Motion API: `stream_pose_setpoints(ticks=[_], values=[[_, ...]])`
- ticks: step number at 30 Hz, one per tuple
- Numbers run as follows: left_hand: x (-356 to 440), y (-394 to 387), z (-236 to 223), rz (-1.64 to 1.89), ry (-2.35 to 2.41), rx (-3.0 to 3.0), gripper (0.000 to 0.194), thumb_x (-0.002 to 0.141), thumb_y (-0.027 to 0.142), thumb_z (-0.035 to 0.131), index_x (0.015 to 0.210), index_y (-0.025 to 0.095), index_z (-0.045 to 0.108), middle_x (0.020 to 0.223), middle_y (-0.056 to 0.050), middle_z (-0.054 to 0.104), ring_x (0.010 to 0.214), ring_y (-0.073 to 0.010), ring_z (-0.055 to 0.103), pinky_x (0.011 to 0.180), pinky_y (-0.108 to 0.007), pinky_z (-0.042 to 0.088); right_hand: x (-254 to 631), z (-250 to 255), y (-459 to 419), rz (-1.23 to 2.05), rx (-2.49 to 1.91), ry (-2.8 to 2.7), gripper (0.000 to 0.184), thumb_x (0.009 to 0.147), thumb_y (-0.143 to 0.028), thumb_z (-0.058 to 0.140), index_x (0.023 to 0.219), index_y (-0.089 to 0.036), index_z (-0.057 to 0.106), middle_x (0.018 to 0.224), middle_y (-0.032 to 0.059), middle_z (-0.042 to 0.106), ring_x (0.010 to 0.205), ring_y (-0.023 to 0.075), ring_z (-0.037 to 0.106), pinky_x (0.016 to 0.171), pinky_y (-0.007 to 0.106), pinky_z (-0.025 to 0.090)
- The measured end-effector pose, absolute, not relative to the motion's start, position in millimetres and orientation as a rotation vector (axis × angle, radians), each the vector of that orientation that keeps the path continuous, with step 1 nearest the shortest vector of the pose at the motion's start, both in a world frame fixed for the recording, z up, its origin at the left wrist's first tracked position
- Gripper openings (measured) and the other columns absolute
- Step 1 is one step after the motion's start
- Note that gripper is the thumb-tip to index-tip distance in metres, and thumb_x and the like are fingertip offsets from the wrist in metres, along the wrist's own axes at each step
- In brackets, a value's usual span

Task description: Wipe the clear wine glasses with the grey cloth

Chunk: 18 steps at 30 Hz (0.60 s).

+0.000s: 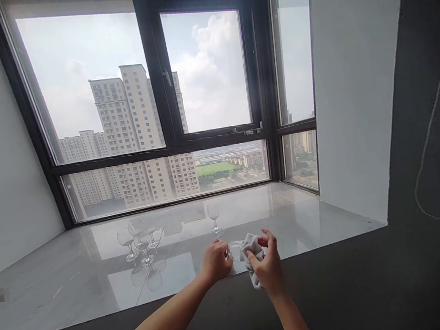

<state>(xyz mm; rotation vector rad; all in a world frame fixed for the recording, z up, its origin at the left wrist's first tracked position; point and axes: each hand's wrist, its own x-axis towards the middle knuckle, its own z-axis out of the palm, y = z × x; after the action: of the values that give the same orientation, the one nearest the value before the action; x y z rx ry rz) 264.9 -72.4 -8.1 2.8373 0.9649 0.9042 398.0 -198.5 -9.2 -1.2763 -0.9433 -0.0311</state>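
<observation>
Near the front edge of the sill, my left hand (216,262) is closed around the stem end of a clear wine glass (236,251), which lies tilted on its side in the air. My right hand (268,265) grips a light grey cloth (251,246), bunched up against the bowl end of that glass. Part of the cloth hangs down below my fingers. Just beyond my hands, another small wine glass (213,216) stands upright on the sill.
Several stemmed glasses (145,252) stand in a cluster at the left on the glossy marble windowsill (177,276). Behind them rises a dark-framed window (217,139) with a handle (166,77). A beaded cord (423,173) hangs in a loop at the right.
</observation>
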Motion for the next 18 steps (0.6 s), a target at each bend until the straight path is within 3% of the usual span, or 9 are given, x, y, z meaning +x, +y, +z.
stream_pose_setpoints(ticks=[5, 10, 18], values=[[265, -72, -8, 0.887, 0.973, 2.825, 0.013, 0.075, 0.013, 0.056, 0.065, 0.02, 0.055, 0.069, -0.003, 0.06, 0.08, -0.0186, 0.056, 0.068, -0.026, 0.036, 392, -5, -204, -0.005, -1.267, -0.982, 0.061, 0.083, -0.04, 0.058, 0.139, -0.025, 0.039, 0.104, 0.006, 0.065, 0.094, 0.022, 0.065, 0.082, 0.037, 0.052], [265, -73, -6, 0.861, 0.994, 2.813, 0.012, 0.076, 0.013, 0.057, 0.066, 0.02, 0.057, 0.071, -0.003, 0.062, 0.082, -0.019, 0.057, 0.069, -0.026, 0.037, 396, -3, -212, 0.001, -1.298, -1.163, 0.055, 0.084, -0.029, 0.053, 0.138, -0.025, 0.044, 0.101, 0.0049, 0.069, 0.09, 0.0215, 0.067, 0.083, 0.036, 0.053], [266, -76, -3, 0.839, 1.02, 2.818, 0.013, 0.076, 0.013, 0.057, 0.066, 0.02, 0.058, 0.072, -0.003, 0.062, 0.082, -0.0196, 0.057, 0.07, -0.027, 0.038, 402, -7, -211, -0.134, -1.422, -1.358, 0.054, 0.078, -0.014, 0.048, 0.13, -0.026, 0.057, 0.108, 0.008, 0.065, 0.11, 0.0261, 0.059, 0.096, 0.044, 0.048]])
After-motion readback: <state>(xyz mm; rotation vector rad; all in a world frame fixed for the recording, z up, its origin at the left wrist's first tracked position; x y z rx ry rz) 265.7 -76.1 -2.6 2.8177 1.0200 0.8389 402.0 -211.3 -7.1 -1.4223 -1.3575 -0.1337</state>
